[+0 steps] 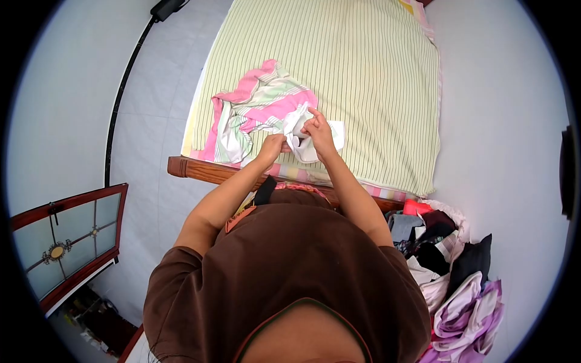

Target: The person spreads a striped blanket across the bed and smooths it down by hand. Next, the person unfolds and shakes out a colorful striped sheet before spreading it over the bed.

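Note:
A pink, white and pale green striped cloth [266,97] lies crumpled near the front of the bed. At its right end a white, bunched piece of cloth [305,151] forms an open fold; I cannot tell whether it is part of the striped one. My left hand [273,149] pinches the left edge of the white cloth, fingers closed. Inside the upper right of the fold, my right hand [319,131] has its fingers bent against the fabric, the index finger reaching forward. Some of its fingertips are hidden by the cloth.
Under the cloth is a bed [375,78] with a striped cover, edged by a wooden rail [206,171] close to my body. A heap of clothes [445,242] lies at the lower right. A wood-framed glass panel [72,242] stands at the left.

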A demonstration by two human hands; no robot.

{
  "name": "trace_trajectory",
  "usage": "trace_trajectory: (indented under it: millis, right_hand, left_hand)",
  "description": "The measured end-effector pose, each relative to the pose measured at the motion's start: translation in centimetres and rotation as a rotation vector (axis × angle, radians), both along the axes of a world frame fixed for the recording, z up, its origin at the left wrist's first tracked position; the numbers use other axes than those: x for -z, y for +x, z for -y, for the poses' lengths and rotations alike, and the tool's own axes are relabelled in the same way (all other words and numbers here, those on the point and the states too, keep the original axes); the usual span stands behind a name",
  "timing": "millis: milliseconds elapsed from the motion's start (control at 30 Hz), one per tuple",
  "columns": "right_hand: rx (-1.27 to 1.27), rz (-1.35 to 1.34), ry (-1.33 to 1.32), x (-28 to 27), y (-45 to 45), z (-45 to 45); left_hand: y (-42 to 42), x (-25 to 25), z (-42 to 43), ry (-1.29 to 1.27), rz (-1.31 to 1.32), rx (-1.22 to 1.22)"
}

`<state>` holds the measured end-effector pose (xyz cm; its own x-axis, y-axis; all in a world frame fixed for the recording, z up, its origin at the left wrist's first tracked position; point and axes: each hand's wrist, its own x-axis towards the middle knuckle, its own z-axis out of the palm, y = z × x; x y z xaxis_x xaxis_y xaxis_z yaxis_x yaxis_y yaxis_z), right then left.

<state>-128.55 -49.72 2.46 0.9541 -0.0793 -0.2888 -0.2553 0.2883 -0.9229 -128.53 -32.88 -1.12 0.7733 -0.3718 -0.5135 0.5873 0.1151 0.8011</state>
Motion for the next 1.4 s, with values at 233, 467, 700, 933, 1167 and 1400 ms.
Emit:
trace_trajectory:
  millis: [233, 467, 700, 933, 1167, 1400]
  right_hand:
    - [-0.356, -0.057, -0.577, 3.4, -1.5, 0.1]
    - [-0.493, 0.118, -0.864, 1.6, -3.0, -1.0]
    - [-0.411, 0.139, -0.945, 1.9, -4.0, -1.1]
    - [-0.398, 0.166, -0.747, 1.9, -4.7, -0.4]
    - [-0.255, 0.141, -0.682, 2.2, -5.5, -0.7]
    - [0.172, -0.042, -0.138, 2.7, -4.3, 2.2]
  left_hand:
    - [-1.3, -0.8, -0.1, 0.01, 0.071, 0.045]
    - [-1.8, 1.1, -1.4, 0.404, 0.386, 0.341]
    - [-2.2, 0.8, -1.6, 0.402, 0.408, 0.415]
    - [-2.2, 0.6, -1.8, 0.327, 0.453, 0.465]
    - [-2.4, 0.1, -1.5, 0.344, 0.454, 0.404]
    - [-0.3, 2.1, -3.4, 0.317, 0.439, 0.142]
